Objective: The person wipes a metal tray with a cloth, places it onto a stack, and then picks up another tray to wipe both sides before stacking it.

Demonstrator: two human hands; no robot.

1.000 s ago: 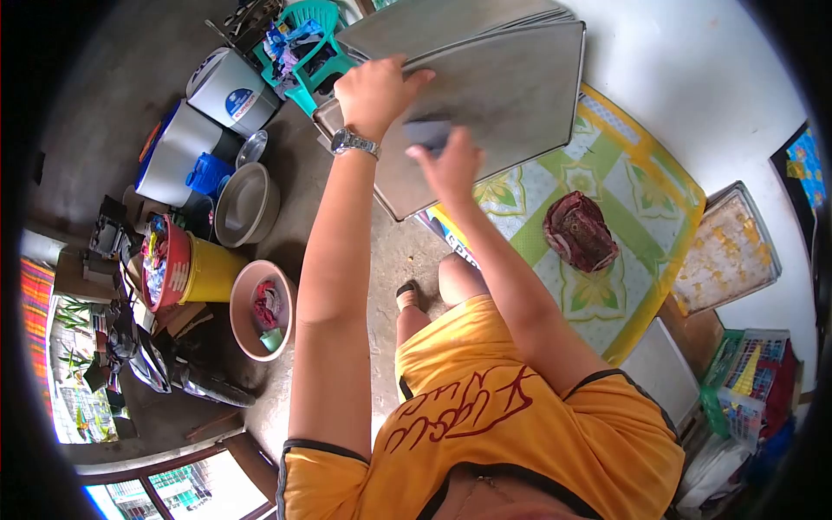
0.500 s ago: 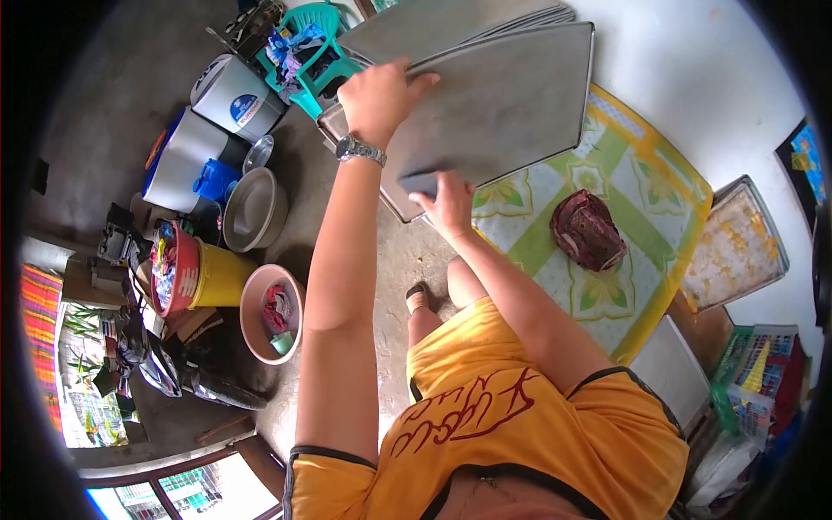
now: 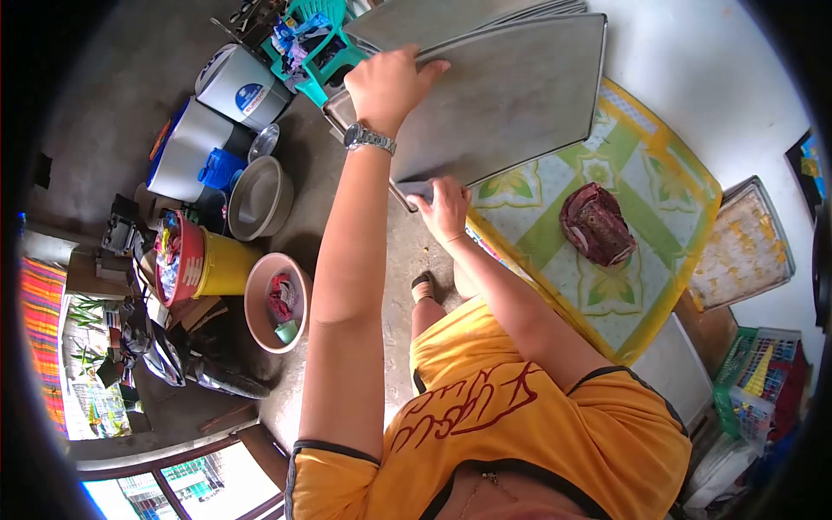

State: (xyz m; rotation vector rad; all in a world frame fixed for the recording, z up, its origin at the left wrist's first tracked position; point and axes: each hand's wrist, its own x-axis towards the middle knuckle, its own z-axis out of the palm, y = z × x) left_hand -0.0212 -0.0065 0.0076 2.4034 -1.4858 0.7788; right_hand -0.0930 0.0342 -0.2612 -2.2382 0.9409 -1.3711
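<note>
My left hand [image 3: 393, 87] grips the top edge of a grey metal baking tray [image 3: 511, 87], fingers over the rim and thumb along its face. The tray is tilted up at the table's edge, its rim overlapping the green and white tablecloth [image 3: 555, 199]. Near the tray's lower left corner, my right hand [image 3: 448, 208] is closed on a dark grey flat piece [image 3: 418, 188], pressed against the metal. What kind of piece it is, I cannot tell. On the cloth lies a crumpled dark red bundle [image 3: 598, 224].
More trays [image 3: 451, 17] are stacked behind. A tray with yellow residue [image 3: 741, 247] leans at the right, above a basket [image 3: 763, 381]. To the left stand a pink basin [image 3: 257, 316], a yellow bucket [image 3: 227, 264], a grey basin [image 3: 276, 195] and a teal chair [image 3: 347, 56].
My right hand has slid slightly down and left along the tray with the grey piece. The left hand keeps its grip; the view has shifted a little.
</note>
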